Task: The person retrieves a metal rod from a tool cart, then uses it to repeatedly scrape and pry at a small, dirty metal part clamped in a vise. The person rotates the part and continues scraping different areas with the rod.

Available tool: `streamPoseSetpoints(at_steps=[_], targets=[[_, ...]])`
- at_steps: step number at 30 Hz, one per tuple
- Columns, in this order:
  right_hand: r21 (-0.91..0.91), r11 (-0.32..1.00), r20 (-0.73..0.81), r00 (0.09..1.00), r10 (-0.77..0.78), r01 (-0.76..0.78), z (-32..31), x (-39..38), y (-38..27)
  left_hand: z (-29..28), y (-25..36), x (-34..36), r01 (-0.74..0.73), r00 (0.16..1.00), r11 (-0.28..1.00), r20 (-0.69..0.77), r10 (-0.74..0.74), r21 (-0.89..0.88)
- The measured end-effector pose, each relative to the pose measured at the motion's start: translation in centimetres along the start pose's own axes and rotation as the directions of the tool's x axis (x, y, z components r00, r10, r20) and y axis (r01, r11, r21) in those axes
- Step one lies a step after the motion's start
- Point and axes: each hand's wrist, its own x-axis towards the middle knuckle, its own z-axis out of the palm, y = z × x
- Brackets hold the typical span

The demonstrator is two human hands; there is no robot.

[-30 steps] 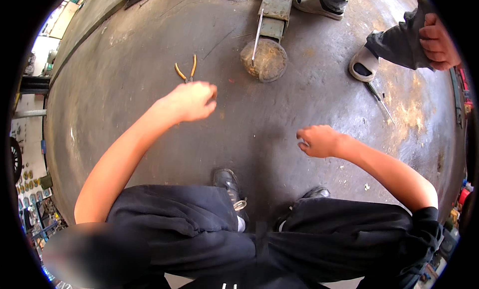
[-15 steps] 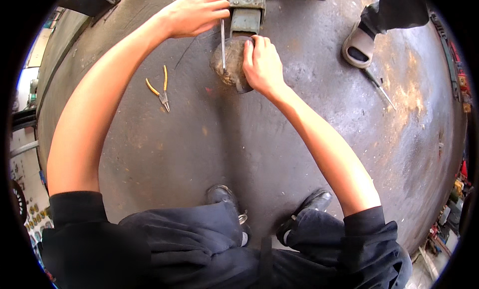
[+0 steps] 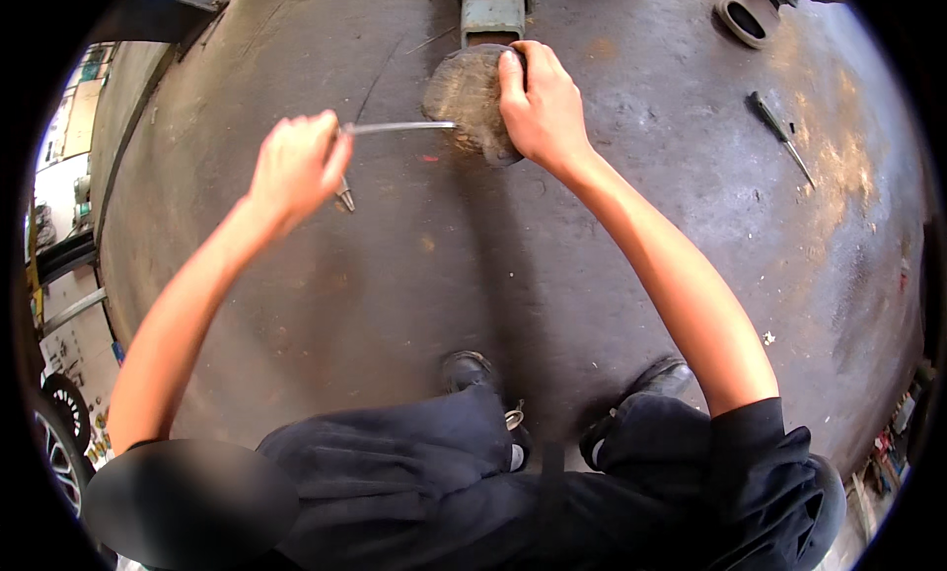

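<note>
My left hand (image 3: 301,167) is closed around the end of a silver metal rod (image 3: 400,126), whose other end reaches the worn round metal pad (image 3: 459,93) at the top middle. My right hand (image 3: 533,103) grips that pad along its right side, fingers bent over the edge. Behind the pad is a grey steel arm (image 3: 493,14). A pair of pliers (image 3: 343,198) lies on the floor just beyond my left hand, mostly hidden by it.
A dark screwdriver (image 3: 779,132) lies at the right on the stained floor (image 3: 641,127). A co-worker's shoe (image 3: 742,19) is at the top right. A dark steel structure (image 3: 153,9) stands top left, and wheels (image 3: 64,443) sit at the left edge.
My right hand reached forward and took hold of the pad. My left hand went to the rod and swung its near end down and leftward. The co-worker's foot shifted farther back.
</note>
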Motion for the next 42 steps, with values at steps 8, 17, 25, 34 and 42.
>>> streamPoseSetpoints(at_steps=[8, 17, 25, 34, 42], targets=[[0.275, 0.960, 0.003, 0.999, 0.054, -0.053, 0.0, 0.3, 0.8, -0.6, 19.2, -3.7, 0.724, 0.678, 0.211, 0.734, -0.044, -0.657], [-0.268, 0.927, 0.884, 0.316, 0.345, -0.264, -11.6, 5.8, -3.2, -0.5, 25.3, 11.2, 0.362, 0.840, -0.510, 0.511, -0.184, -0.780], [-0.215, 0.969, 0.910, 0.385, 0.153, 0.123, -11.7, 6.0, -1.5, -7.9, 19.2, 9.6, 0.083, 0.965, 0.985, 0.260, -0.040, -0.154], [-0.301, 0.613, 0.529, 0.662, -0.531, 0.731, -11.7, 5.9, -3.8, -2.6, 12.1, 10.5, 0.073, 0.988, 0.971, 0.147, -0.039, -0.228], [-0.285, 0.878, 0.117, 0.923, -0.366, 0.384, -5.4, 1.9, -1.8, -0.7, 9.4, 9.3, 0.568, 0.818, 0.491, 0.387, -0.425, -0.661]])
